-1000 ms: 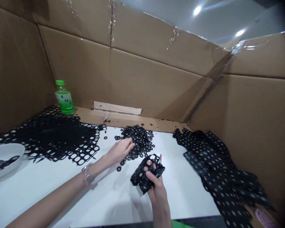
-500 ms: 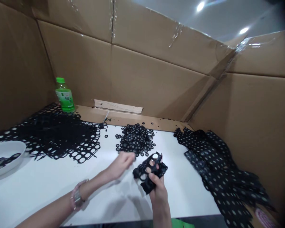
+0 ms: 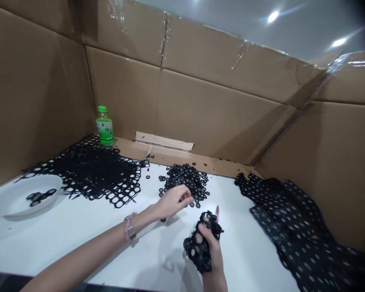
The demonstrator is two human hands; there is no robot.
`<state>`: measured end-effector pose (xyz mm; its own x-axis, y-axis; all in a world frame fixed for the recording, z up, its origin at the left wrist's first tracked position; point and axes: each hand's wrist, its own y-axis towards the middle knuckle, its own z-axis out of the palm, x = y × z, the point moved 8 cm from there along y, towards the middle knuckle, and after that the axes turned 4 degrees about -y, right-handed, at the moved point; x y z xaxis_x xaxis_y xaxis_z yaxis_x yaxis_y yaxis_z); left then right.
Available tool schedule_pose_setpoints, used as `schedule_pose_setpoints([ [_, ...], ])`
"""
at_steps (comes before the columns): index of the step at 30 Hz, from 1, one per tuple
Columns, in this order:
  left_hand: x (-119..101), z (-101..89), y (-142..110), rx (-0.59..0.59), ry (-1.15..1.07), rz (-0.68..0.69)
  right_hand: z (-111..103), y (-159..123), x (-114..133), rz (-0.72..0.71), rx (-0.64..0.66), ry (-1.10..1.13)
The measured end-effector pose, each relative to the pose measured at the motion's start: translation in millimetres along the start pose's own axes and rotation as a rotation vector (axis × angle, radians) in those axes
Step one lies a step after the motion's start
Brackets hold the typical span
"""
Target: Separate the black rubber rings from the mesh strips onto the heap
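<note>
My right hand point(image 3: 213, 248) grips a crumpled piece of black rubber sheet point(image 3: 197, 251) full of round holes, with the thumb pressed on top. Beyond its knuckles sticks up a thin pointed thing with a reddish tip point(image 3: 217, 212), whose kind I cannot make out. My left hand point(image 3: 173, 201) hovers at the near edge of a heap of small black rings point(image 3: 185, 178), its fingers curled in and the thumb near them. What it may hold is hidden. One loose dark ring point(image 3: 163, 220) lies just below that hand.
On the left are a white bowl point(image 3: 6, 209) with several black rings and a pile of black holed netting point(image 3: 100, 170). A green bottle point(image 3: 106, 127) stands behind it. Dotted black sheets point(image 3: 292, 219) cover the right side. Cardboard walls point(image 3: 215, 109) enclose the white table point(image 3: 109, 227).
The view has shifted, so most things appear farther right. My left hand has moved forward over the heap's near edge. The right hand still holds the rubber sheet, now turned more upright.
</note>
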<state>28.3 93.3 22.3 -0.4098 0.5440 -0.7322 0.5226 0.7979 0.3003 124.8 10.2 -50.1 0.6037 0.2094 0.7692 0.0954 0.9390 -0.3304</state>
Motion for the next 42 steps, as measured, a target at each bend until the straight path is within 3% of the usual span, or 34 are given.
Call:
schedule_pose_setpoints([
  [2,-25,9.2,-13,0.139,-0.175,0.108,1,0,5,-0.024,0.015,0.006],
  [4,-36,12.4,-24,0.207,-0.293,0.096,-3,0,12,-0.073,-0.013,-0.024],
  [9,-31,7.6,-29,0.147,-0.383,-0.027,-14,-2,22,-0.149,-0.107,-0.107],
  [13,-19,20.5,-31,0.181,-0.375,-0.124,-8,-3,21,-0.182,-0.107,-0.087],
  [17,-16,38.9,-35,0.289,-0.480,-0.159,1,1,4,-0.016,0.013,-0.057],
  [22,-18,50.8,-34,0.395,-0.720,-0.135,-7,7,-10,0.150,0.081,-0.043],
  [28,-23,37.7,-31,0.293,-0.399,-0.090,-1,8,-2,0.109,0.035,-0.019],
  [31,-31,35.2,-33,0.289,-0.256,-0.063,7,5,0,0.095,0.094,-0.030],
  [34,-26,34.6,-30,0.260,-0.254,-0.068,-6,4,-1,0.083,0.102,-0.062],
  [39,28,6.9,-8,0.060,-0.194,-0.184,-49,-3,18,-0.011,-0.001,-0.041],
  [42,59,-19.8,8,-0.074,-0.086,-0.214,-51,-6,32,-0.084,0.030,-0.030],
])
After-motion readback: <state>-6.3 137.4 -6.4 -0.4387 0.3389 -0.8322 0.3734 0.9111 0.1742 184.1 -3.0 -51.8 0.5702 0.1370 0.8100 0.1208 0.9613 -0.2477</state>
